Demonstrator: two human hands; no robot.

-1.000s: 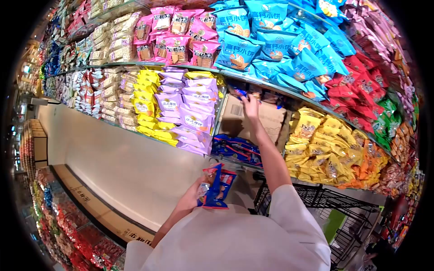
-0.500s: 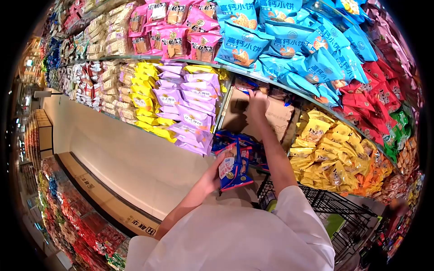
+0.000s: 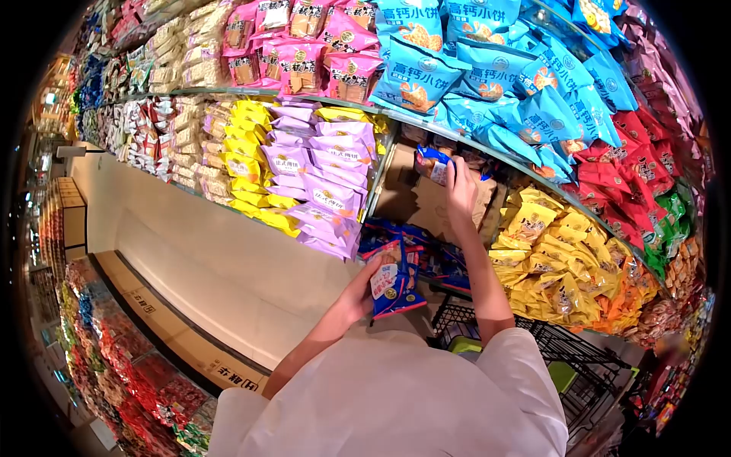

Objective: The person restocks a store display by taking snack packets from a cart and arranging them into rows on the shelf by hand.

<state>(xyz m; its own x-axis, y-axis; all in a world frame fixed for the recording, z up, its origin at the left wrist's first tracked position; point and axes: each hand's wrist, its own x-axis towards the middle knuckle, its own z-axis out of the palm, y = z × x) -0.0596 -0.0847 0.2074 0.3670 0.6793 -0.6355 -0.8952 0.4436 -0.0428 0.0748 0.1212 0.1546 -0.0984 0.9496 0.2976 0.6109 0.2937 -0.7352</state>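
Note:
My left hand (image 3: 358, 295) is closed round blue-and-red snack packets (image 3: 396, 286), held low in front of the shelf bay. How many packets are in it I cannot tell. Further in, my right hand (image 3: 461, 190) reaches over the brown cardboard (image 3: 407, 194) lining the bay. Its fingers are closed at the right edge of a small blue snack packet (image 3: 431, 164), which stands near the back. More blue packets (image 3: 445, 263) lie along the bay's front edge, partly behind my right forearm.
Purple packets (image 3: 327, 194) fill the bay to the left, and yellow packets (image 3: 560, 259) the bay to the right. Light-blue packets (image 3: 487, 68) crowd the shelf above. A black wire shopping cart (image 3: 556, 343) stands close by at lower right.
My right hand has shifted right, and the blue packet beside its fingers now shows more fully. My left hand keeps its packets almost in the same place.

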